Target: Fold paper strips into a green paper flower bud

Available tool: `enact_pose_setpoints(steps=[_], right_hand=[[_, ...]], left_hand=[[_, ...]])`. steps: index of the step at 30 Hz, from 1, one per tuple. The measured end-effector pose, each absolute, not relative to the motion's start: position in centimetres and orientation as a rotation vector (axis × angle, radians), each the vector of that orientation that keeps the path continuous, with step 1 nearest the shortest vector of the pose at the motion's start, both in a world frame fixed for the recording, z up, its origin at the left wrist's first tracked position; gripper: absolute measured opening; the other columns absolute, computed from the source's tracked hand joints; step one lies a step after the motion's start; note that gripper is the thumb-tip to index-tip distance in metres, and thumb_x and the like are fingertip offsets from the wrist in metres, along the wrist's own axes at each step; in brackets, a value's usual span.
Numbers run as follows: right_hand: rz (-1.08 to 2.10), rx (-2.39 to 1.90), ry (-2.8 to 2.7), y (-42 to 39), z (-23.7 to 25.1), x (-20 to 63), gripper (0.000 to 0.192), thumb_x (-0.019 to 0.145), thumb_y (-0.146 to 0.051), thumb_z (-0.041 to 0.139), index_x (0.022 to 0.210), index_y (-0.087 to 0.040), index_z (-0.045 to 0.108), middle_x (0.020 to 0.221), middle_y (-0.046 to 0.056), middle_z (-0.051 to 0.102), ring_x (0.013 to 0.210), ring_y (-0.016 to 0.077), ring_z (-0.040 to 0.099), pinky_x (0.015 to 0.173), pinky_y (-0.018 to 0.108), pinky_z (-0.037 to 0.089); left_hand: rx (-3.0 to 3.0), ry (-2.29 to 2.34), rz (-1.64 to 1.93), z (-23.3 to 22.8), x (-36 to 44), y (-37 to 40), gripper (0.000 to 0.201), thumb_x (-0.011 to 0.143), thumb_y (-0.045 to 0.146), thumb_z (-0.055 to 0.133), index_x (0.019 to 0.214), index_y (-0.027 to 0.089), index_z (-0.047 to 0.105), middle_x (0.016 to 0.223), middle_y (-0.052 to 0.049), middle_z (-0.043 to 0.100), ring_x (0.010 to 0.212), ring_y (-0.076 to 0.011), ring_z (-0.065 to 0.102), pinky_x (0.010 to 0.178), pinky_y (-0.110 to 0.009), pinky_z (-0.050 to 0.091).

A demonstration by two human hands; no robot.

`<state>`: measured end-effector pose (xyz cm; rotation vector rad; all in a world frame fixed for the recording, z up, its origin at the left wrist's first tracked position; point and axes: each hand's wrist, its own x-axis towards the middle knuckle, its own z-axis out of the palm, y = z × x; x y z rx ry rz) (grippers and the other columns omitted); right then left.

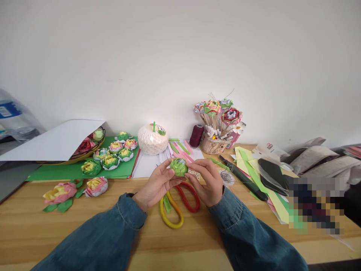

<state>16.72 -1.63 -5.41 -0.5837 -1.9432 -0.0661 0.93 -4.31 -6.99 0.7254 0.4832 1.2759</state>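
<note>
Between my two hands, above the wooden table, is a small green paper flower (179, 167). My left hand (159, 183) grips it from the left with thumb and fingers. From the right, the fingers of my right hand (207, 180) are closed on its edge, near a pale dotted piece (194, 173) that is partly hidden. Below my hands lie scissors with one yellow handle (172, 226) and one red handle (194, 209); their blades are out of sight. A green paper strip (167, 203) shows inside the yellow loop.
Several finished paper flowers (110, 161) sit on green sheets (50, 172) at left. A white round ornament (153, 140), a dark red thread spool (196, 136) and a holder of stemmed flowers (216, 145) stand behind. Paper strips (252, 169) and a dark cutter (248, 182) lie right.
</note>
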Motion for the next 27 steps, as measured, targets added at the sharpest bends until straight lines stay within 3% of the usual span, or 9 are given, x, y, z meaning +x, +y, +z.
enact_pose_setpoints(steps=[9, 15, 19, 23, 27], right_hand=[[-0.119, -0.597, -1.929, -1.82, -5.63, 16.32, 0.02, 0.073, -0.014, 0.062, 0.092, -0.019, 0.06, 0.081, 0.007, 0.058, 0.075, 0.0178, 0.057, 0.062, 0.031, 0.05], [-0.028, -0.616, -1.91, -2.0, -5.83, 15.87, 0.011, 0.073, -0.012, 0.062, 0.081, -0.019, 0.06, 0.076, 0.005, 0.059, 0.071, 0.016, 0.057, 0.061, 0.03, 0.05], [0.083, -0.708, -1.881, -1.89, -6.05, 15.87, 0.01, 0.074, -0.015, 0.061, 0.083, -0.019, 0.059, 0.08, 0.005, 0.057, 0.075, 0.0166, 0.057, 0.064, 0.03, 0.05], [0.233, -0.768, -1.867, -1.61, -6.23, 15.92, 0.01, 0.074, -0.018, 0.062, 0.084, -0.018, 0.059, 0.082, 0.005, 0.057, 0.076, 0.0164, 0.055, 0.065, 0.031, 0.049], [0.361, -0.783, -1.857, -1.46, -6.12, 15.76, 0.009, 0.073, -0.02, 0.063, 0.081, -0.018, 0.059, 0.08, 0.004, 0.056, 0.073, 0.0151, 0.054, 0.062, 0.029, 0.047]], left_hand=[[0.734, 0.542, 1.305, -6.95, 1.53, -4.19, 0.018, 0.076, 0.029, 0.058, 0.083, 0.013, 0.062, 0.084, -0.004, 0.065, 0.075, -0.01, 0.06, 0.068, -0.02, 0.05], [0.681, 0.596, 1.334, -7.02, 1.69, -4.21, 0.036, 0.078, 0.028, 0.057, 0.112, 0.019, 0.053, 0.09, -0.004, 0.064, 0.071, -0.0094, 0.06, 0.067, -0.022, 0.05], [0.694, 0.586, 1.331, -6.92, 1.56, -4.23, 0.036, 0.076, 0.025, 0.058, 0.112, 0.019, 0.054, 0.096, -0.005, 0.063, 0.077, -0.0106, 0.06, 0.069, -0.022, 0.049], [0.745, 0.593, 1.338, -6.68, 1.48, -4.28, 0.054, 0.065, 0.008, 0.067, 0.114, 0.023, 0.053, 0.106, -0.003, 0.06, 0.085, -0.0114, 0.058, 0.075, -0.022, 0.047], [0.807, 0.658, 1.378, -6.87, 1.45, -4.16, 0.058, 0.066, 0.01, 0.066, 0.119, 0.025, 0.05, 0.107, -0.004, 0.06, 0.088, -0.0133, 0.058, 0.077, -0.024, 0.046]])
